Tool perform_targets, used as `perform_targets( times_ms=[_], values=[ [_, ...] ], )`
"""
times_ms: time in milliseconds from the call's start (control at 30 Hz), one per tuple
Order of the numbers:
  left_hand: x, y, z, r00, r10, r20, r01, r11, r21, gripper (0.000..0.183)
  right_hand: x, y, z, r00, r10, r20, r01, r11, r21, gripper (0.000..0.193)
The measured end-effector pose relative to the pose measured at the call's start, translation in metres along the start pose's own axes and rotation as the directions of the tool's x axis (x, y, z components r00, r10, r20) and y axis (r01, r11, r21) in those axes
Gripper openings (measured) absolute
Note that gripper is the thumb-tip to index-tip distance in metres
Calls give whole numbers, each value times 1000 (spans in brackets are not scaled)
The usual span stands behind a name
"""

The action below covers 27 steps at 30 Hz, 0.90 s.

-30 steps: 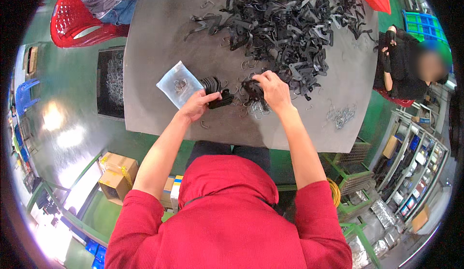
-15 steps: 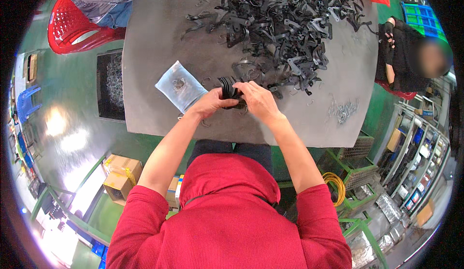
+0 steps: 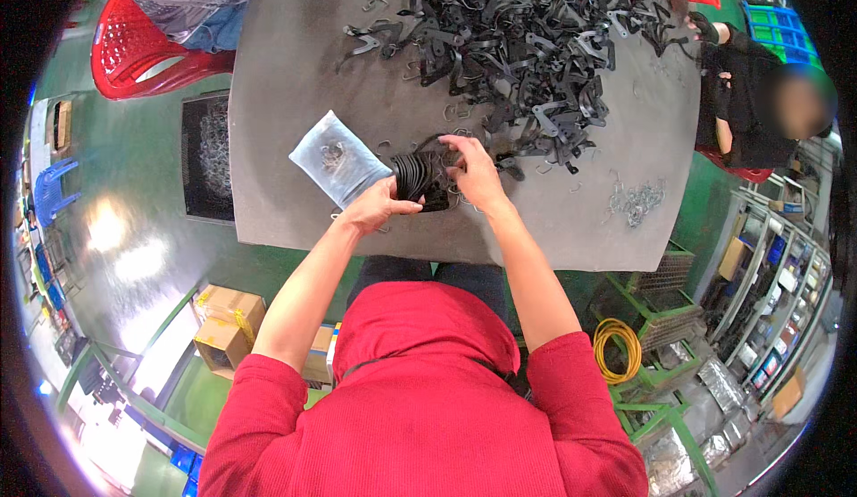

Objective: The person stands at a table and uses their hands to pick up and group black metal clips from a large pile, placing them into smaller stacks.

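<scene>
A stack of thin black curved brackets point(image 3: 413, 175) lies over the near part of the table, nested side by side. My left hand point(image 3: 377, 204) is closed around its left side, thumb along the near edge and the other fingers partly hidden behind the pieces. At the right end of the stack is my right hand point(image 3: 478, 178), its thumb and index finger spread apart around dark pieces; no firm grip shows. A blue-white plastic packet point(image 3: 335, 159) with small wire clips on top lies just left of my left hand.
A large heap of black brackets point(image 3: 527, 59) covers the far middle of the grey table point(image 3: 295, 59). Small wire clips point(image 3: 636, 200) lie in a pile at the right. People sit at the far left and right; a red chair point(image 3: 120, 50) stands at the left.
My right hand has opened and shifted slightly right, off the stack. The stack now shows longer, spread toward the right, with my left hand still around it. The person at right has moved a hand.
</scene>
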<state>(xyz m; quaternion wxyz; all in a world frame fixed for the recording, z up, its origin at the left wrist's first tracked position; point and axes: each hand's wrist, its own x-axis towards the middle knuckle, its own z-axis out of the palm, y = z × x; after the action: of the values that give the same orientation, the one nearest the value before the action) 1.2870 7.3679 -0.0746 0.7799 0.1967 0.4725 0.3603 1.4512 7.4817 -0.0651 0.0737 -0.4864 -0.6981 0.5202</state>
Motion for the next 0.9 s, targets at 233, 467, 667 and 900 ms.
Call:
perform_targets(
  times_ms=[233,467,667,900],
  values=[
    [-14,4,1,1000,2,23,-1,999,-34,29,13,7,13,970,-192,149,192,981,11,33],
    [-11,8,-4,998,3,-67,-13,990,-139,29,3,-18,-9,987,29,159,4,980,-201,16],
    [-1,21,20,999,1,-43,-10,978,-207,34,-4,-25,-18,986,98,133,12,762,-648,26],
    [7,19,27,997,-66,38,71,985,-157,40,-12,-19,-31,990,107,92,-29,791,-611,35]
  ],
)
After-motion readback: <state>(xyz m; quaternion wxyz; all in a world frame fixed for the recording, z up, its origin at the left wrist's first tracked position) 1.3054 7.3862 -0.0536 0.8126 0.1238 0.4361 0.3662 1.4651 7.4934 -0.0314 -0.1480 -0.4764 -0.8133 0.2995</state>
